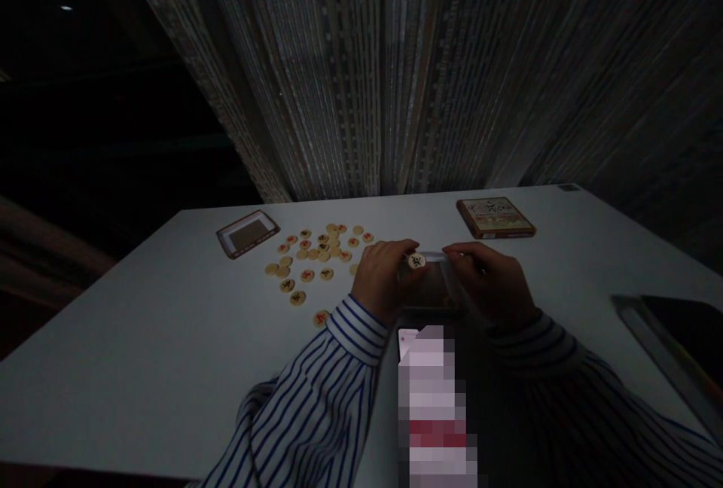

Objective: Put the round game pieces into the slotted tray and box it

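Note:
My left hand pinches a round xiangqi piece between thumb and fingers, its dark character turned upward. From beside that piece a thin whitish strip runs to the right; whether it is tissue or plastic I cannot tell. The fingertips of my right hand are closed on the strip's other end. Below both hands is a shallow box, partly hidden by them. Many more xiangqi pieces lie scattered to the left, some with red or dark characters up, others plain side up.
On the white table, an open box lid lies at the back left and a printed box at the back right. A lit phone is just in front of the shallow box. A dark flat object sits at right. A string curtain hangs behind.

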A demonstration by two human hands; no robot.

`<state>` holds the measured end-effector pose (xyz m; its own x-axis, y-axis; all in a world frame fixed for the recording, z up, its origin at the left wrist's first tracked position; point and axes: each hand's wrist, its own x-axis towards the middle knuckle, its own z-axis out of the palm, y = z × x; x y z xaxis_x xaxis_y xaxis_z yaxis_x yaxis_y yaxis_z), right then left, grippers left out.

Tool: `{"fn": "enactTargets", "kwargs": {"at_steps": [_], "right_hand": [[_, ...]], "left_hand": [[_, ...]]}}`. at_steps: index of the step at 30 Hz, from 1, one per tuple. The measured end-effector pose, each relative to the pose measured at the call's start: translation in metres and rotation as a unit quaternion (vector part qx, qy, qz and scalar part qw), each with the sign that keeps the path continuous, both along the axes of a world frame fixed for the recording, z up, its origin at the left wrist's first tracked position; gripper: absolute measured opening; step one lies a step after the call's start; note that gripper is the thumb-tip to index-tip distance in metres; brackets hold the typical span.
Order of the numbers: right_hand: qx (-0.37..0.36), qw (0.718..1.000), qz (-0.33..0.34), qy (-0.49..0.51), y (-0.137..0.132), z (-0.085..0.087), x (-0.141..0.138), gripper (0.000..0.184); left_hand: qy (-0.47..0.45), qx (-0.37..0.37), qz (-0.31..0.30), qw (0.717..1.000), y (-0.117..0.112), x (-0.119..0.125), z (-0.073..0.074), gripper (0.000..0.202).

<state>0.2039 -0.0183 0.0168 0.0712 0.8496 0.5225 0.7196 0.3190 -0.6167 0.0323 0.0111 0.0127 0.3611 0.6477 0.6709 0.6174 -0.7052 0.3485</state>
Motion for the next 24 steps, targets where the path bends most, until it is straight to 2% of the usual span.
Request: {"fn": "enactTargets", "kwargs": {"at_steps": [4, 9, 13, 16, 20, 24], "right_hand": [[0.026, 0.999, 0.023, 0.007, 0.004, -0.008, 0.004, 0.024], [-0.02, 0.997, 0.071, 0.027, 0.005, -0.015, 0.004, 0.022], [-0.029, 0.992, 0.112, 0.043, 0.002, -0.015, 0.0, 0.018], [-0.04, 0.992, 0.117, 0.03, 0.002, -0.014, -0.001, 0.016], [-0.072, 0.988, 0.128, 0.045, 0.002, -0.013, -0.001, 0.017], [-0.114, 0.98, 0.144, 0.077, 0.002, -0.012, -0.003, 0.017]], "left_hand": [[0.011, -0.027, 0.003, 1.0, -0.005, 0.005, -0.013, 0.023], [-0.018, -0.021, -0.008, 1.0, -0.009, 0.0, -0.026, 0.021], [-0.01, -0.028, 0.001, 1.0, -0.006, -0.003, -0.033, 0.021], [0.007, -0.05, -0.002, 0.999, -0.004, -0.001, -0.033, 0.021], [0.017, -0.08, -0.028, 0.996, -0.002, 0.005, -0.028, 0.011], [0.032, -0.086, -0.057, 0.994, -0.002, 0.009, -0.021, 0.014]]}}
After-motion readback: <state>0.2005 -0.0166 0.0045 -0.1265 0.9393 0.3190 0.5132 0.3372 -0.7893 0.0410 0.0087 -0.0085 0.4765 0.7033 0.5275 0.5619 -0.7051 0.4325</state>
